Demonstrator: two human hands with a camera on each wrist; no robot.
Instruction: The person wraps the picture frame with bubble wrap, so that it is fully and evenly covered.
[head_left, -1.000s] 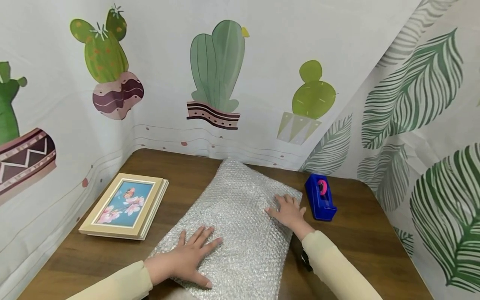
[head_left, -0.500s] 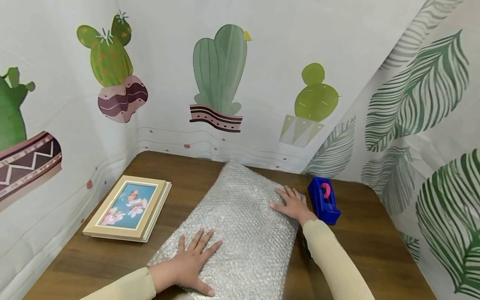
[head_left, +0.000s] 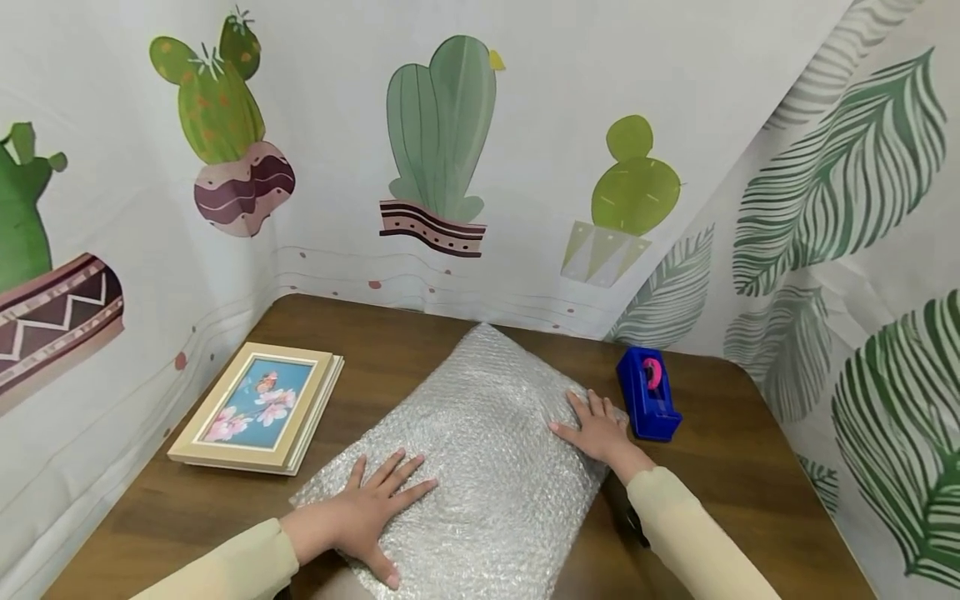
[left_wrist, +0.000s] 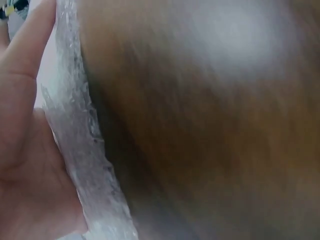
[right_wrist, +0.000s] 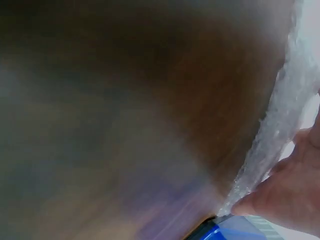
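Observation:
A sheet of bubble wrap (head_left: 480, 450) lies slantwise over the middle of the table, one corner pointing to the back edge. My left hand (head_left: 360, 512) rests on its left side with fingers spread. On the right side, near the right corner, my right hand (head_left: 600, 433) presses the wrap with straight, parted fingers. The left wrist view shows the edge of the bubble wrap (left_wrist: 82, 130) beside the left hand (left_wrist: 25, 150). From the right wrist, the right hand (right_wrist: 295, 185) touches the wrap's edge (right_wrist: 272, 125). Whether anything lies under the wrap is hidden.
Stacked picture frames (head_left: 258, 408), the top one with flowers and a butterfly, lie at the left of the brown table (head_left: 750, 483). A blue tape dispenser (head_left: 648, 396) with pink tape stands close to the right hand. A printed curtain (head_left: 525, 167) hangs behind the table.
The bubble wrap has turned clockwise, its far corner shifting right. My right hand has moved right with the wrap's right corner, nearer the tape dispenser. My left hand stays on the left side.

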